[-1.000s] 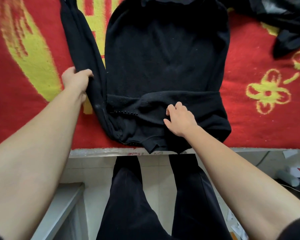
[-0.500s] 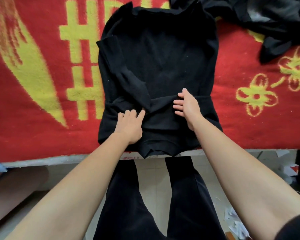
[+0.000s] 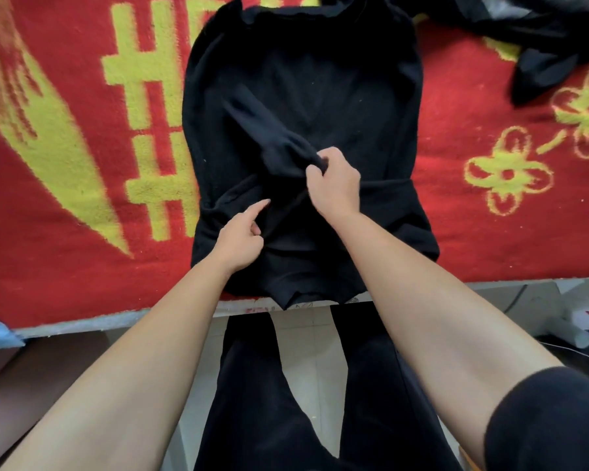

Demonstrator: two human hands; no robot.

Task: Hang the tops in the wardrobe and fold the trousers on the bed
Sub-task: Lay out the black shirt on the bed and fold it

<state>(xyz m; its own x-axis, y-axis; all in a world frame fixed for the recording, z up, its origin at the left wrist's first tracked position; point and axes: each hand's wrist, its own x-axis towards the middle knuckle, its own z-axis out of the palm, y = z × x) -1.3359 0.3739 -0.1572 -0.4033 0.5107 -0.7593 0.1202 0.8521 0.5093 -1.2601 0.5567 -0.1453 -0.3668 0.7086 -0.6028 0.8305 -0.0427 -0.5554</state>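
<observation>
One black top (image 3: 347, 96) lay flat in the middle of the frame, on one red blanket (image 3: 65, 205) with yellow shapes that covered the bed. The bottom of the top reached the near edge of the bed and hung a little over it. One sleeve (image 3: 262, 134) of the top was laid slantwise across its front, from the upper left down toward the middle. Two bare hands were on the top. The right hand (image 3: 337, 188), in the middle of the frame, pinched the end of that sleeve between thumb and fingers and held it a little above the cloth. The left hand (image 3: 240, 237), just below and to the left of it, had one finger stuck out straight with its tip on the folded lower part of the top; its other fingers were curled in, and I could not tell if they held any cloth. One heap of dark clothes (image 3: 531, 39) lay in the upper right corner, well apart from the top. Two yellow flowers (image 3: 507, 175) showed on the blanket at the right side. At the bottom of the frame stood the person's two legs (image 3: 279, 419) in black trousers, on a pale tiled floor (image 3: 306, 351).
</observation>
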